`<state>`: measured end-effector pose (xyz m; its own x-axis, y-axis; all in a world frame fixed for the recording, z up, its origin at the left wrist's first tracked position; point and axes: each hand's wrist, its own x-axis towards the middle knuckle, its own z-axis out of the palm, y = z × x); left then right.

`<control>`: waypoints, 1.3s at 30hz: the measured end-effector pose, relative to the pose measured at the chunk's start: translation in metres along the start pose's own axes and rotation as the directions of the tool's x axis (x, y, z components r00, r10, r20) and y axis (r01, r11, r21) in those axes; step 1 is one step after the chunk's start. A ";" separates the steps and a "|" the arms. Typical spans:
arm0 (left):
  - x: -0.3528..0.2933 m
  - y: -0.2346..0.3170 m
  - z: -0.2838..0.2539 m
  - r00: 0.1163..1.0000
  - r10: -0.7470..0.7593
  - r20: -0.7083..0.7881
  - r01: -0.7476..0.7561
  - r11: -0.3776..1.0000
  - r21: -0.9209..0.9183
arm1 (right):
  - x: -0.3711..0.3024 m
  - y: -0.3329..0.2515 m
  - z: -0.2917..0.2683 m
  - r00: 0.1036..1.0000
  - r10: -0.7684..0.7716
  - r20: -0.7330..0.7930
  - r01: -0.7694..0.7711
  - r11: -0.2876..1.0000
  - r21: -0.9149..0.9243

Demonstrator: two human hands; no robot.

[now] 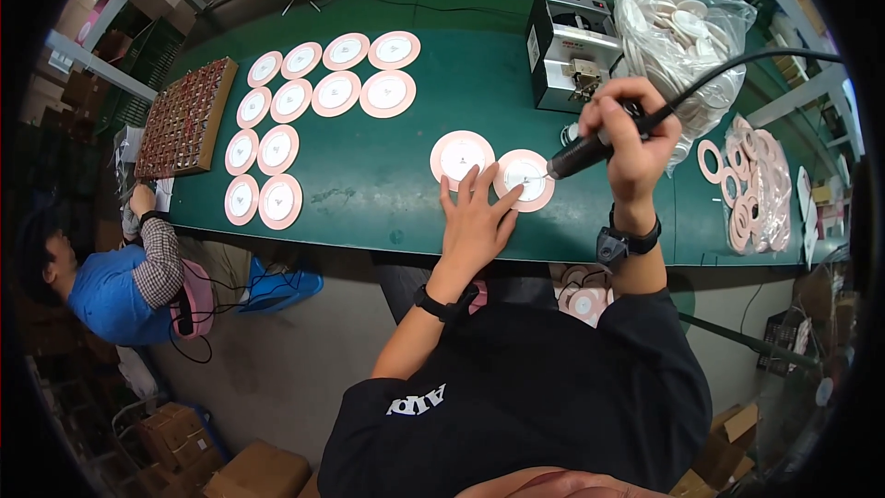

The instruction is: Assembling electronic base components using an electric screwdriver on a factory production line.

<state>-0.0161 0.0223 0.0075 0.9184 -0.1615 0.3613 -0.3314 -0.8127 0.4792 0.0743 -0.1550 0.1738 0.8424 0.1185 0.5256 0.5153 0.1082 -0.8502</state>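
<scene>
A corded electric screwdriver (581, 156) with a dark body is gripped in my right hand (629, 129). Its thin bit reaches to the middle of a round disc (537, 196) with a white centre and pink rim. Fingers spread and flat, my left hand (475, 221) rests across the inner edges of that disc and a second pink-rimmed disc (452, 144) just to its left. Both discs lie side by side on the green table (369, 212). Further left, several similar discs (383, 94) are laid out in rows. My left fingertips hide small parts of both discs.
A boxy black-and-grey machine (544, 55) stands at the back, beside a clear bag of white discs (645, 0). Pink rings (740, 226) in plastic lie at right. The screwdriver's black cable (737, 63) runs rightward. A co-worker (115, 290) sits at left by a tray of small parts (189, 115).
</scene>
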 end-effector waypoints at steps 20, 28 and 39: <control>-0.004 -0.004 0.003 0.999 0.032 -0.005 -0.032 0.999 0.025 | -0.008 0.007 -0.002 0.986 -0.022 -0.164 0.025 1.000 0.011; -0.004 -0.007 0.002 0.999 0.053 0.008 -0.053 0.998 0.016 | 0.029 0.006 -0.031 0.995 -0.003 -0.096 0.020 0.985 0.169; -0.003 -0.001 -0.003 0.999 0.044 -0.007 -0.044 0.999 -0.023 | 0.121 0.023 -0.050 0.948 -0.220 -0.229 0.218 0.975 -0.035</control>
<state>-0.0191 0.0252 0.0083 0.9012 -0.1932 0.3879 -0.3769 -0.7914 0.4813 0.1956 -0.1874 0.2167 0.7215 -0.1377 0.6786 0.6917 0.0972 -0.7157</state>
